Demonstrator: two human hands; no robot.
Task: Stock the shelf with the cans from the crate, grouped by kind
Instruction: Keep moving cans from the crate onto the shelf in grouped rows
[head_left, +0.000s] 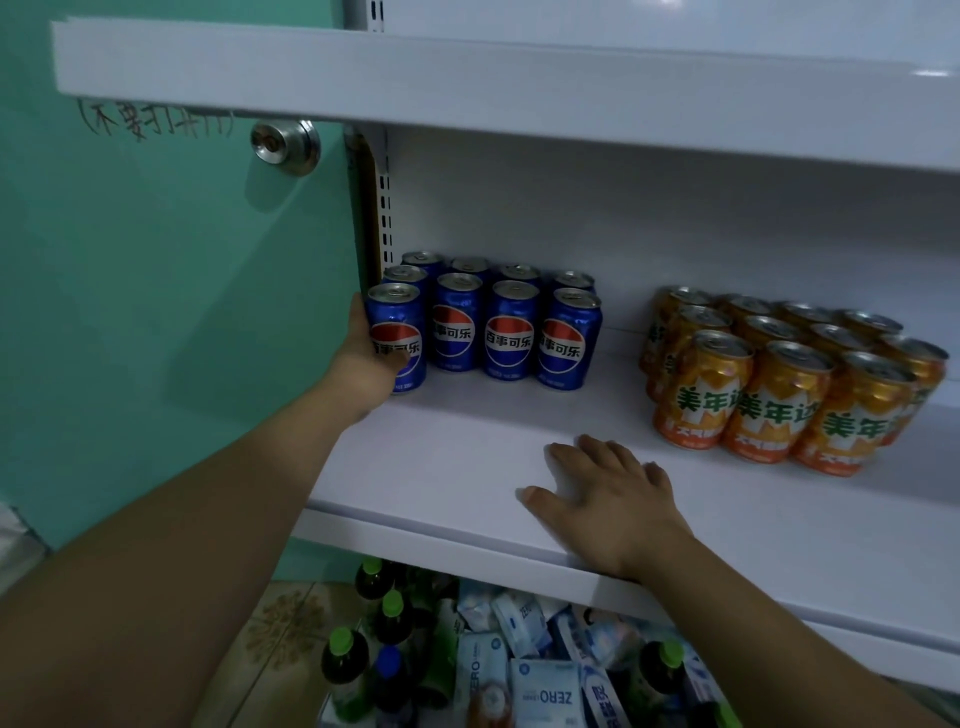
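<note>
On the white shelf (467, 457) stand two groups of cans. Several blue cola cans (509, 327) form rows at the left end. Several orange soda cans (779, 384) stand in rows at the right. My left hand (371, 358) grips the front-left blue cola can (397, 338), which stands upright on the shelf at the corner of the blue group. My right hand (608, 499) rests flat on the bare shelf between the two groups, fingers spread and holding nothing.
A second white shelf (467, 78) hangs close overhead. A green door with a metal knob (285, 145) is at the left. Below the shelf lies a container of bottles (348, 665) and white packets (545, 691).
</note>
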